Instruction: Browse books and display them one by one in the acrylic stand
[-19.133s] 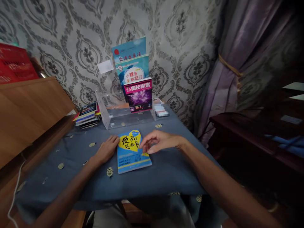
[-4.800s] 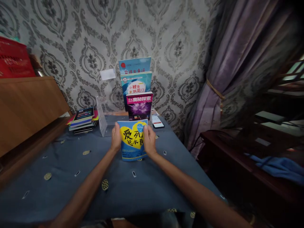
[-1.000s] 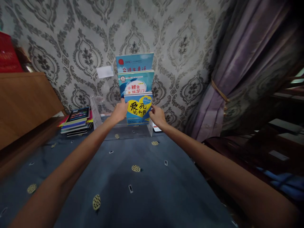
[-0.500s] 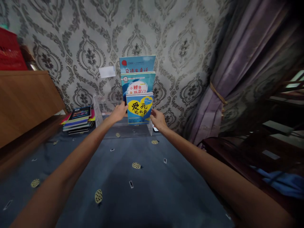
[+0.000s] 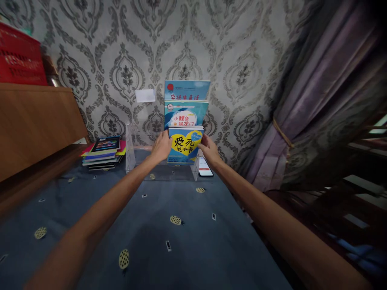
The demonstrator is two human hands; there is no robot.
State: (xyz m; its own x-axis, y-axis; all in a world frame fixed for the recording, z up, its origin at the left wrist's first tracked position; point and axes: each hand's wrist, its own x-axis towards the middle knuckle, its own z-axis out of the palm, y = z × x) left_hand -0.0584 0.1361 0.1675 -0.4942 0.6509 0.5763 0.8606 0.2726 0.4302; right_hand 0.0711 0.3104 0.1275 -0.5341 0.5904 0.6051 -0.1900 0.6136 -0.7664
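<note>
A small blue book with a yellow heart on its cover [image 5: 183,155] stands upright at the front of a clear acrylic stand [image 5: 130,155]. My left hand [image 5: 162,147] grips its left edge, and my right hand [image 5: 209,149] pinches its right edge. The fingertips behind the book are hidden. Right behind it rises a teal book with a white oval on the cover [image 5: 198,114]. Farther back and higher stands a light-blue book with red lettering [image 5: 189,88].
A pile of books [image 5: 102,155] lies left of the stand on the blue patterned tablecloth [image 5: 193,241]. To the right lies a phone [image 5: 205,168]. A wooden cabinet [image 5: 36,125] bears a red box [image 5: 19,56]. A purple curtain [image 5: 290,108] hangs at the right.
The view has shifted, so the stand and books appear farther right and slightly lower. More of the phone shows. Both hands stay on the heart book, which sits a little lower against the teal one.
</note>
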